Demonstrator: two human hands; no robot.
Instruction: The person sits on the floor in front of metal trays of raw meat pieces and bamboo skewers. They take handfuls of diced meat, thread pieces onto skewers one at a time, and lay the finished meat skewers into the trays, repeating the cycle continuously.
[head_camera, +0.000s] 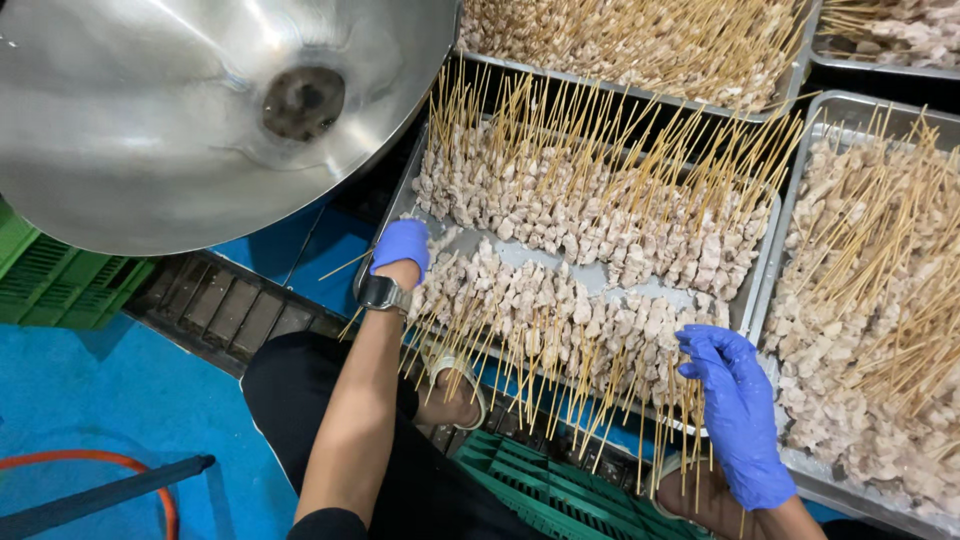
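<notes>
My left hand (402, 247), in a blue glove with a watch on the wrist, rests on the left end of the near row of meat skewers (560, 315) in a metal tray (398, 205). My right hand (735, 395), also in a blue glove, lies with spread fingers against the right end of the same row, touching the wooden sticks. A second row of skewers (590, 205) lies farther back in this tray. Neither hand visibly grips a skewer.
More trays of skewers stand at the right (880, 290) and at the back (640, 40). A big shiny metal bowl (200, 110) hangs at the upper left. Green crates (60, 285) sit at left and below (540, 490). The floor (110, 400) is blue.
</notes>
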